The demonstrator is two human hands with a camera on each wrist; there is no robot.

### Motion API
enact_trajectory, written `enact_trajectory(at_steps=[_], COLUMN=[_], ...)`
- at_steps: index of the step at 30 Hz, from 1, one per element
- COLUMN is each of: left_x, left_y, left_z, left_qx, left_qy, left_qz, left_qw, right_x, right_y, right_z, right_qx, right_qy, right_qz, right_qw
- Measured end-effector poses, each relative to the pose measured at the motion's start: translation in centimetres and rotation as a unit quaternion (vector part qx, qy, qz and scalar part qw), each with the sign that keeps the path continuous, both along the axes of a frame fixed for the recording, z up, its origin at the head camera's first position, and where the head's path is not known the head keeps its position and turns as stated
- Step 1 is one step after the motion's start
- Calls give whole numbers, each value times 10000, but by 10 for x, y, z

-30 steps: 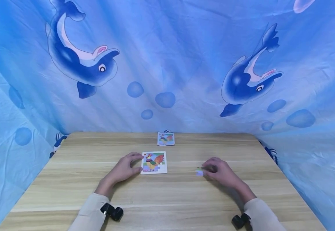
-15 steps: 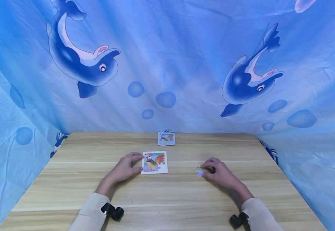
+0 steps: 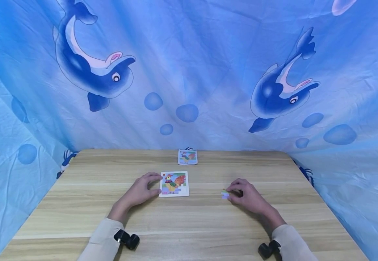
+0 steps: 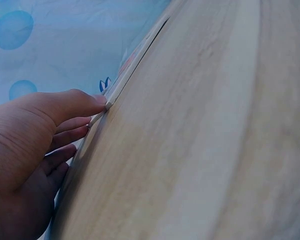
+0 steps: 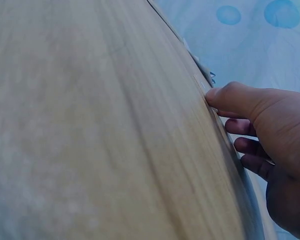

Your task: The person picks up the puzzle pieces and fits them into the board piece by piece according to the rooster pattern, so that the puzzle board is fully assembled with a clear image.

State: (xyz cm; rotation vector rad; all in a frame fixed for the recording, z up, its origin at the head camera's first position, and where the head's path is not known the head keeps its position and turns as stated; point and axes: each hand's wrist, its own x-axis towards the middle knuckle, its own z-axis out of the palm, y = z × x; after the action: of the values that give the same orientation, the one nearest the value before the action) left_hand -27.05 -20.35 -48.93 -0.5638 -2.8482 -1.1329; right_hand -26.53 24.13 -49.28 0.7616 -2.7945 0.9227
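Note:
A square rooster puzzle (image 3: 172,183) in a white frame lies flat on the table, a white gap at its lower right corner. My left hand (image 3: 138,190) rests by the frame's left edge, with index finger and thumb touching it. In the left wrist view the thumb (image 4: 85,102) lies at the frame's corner. Farther right, a small green and lilac puzzle piece (image 3: 224,194) lies on the wood. My right hand (image 3: 249,195) has its index and thumb tips, held apart, at the piece's right side. The right wrist view shows the piece only edge-on near the thumb (image 5: 230,97).
A paper card (image 3: 187,157) with the same rooster picture lies near the table's far edge, behind the puzzle. Around the wooden table (image 3: 189,224) hangs a blue curtain (image 3: 208,72) with dolphins. Each wrist carries a small black camera.
My right hand has shifted slightly left, its fingertips at the puzzle piece. The piece, the framed puzzle and my left hand look unmoved.

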Motion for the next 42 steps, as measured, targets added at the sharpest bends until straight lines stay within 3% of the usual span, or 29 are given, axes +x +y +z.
enact_trajectory(at_steps=[11,16,28,42], left_x=[0,0,1,1], left_y=[0,0,0,-1], left_z=[1,2,1,0], left_qx=[-21,-19,-19,-58], left_qy=[23,15,-9,50], left_qz=[-17,-19,-25,-42], left_qw=[10000,10000,10000,10000], right_x=[-2,-5,-10,-18], right_y=[-6,-18,-73,-128], right_z=[-3,-1,11,11], right_qx=[-78,-250,-690,-758], right_qy=[298,233,-308,-376], right_qz=[-50,144,516,586], right_qw=[9995,9993,9958,9947])
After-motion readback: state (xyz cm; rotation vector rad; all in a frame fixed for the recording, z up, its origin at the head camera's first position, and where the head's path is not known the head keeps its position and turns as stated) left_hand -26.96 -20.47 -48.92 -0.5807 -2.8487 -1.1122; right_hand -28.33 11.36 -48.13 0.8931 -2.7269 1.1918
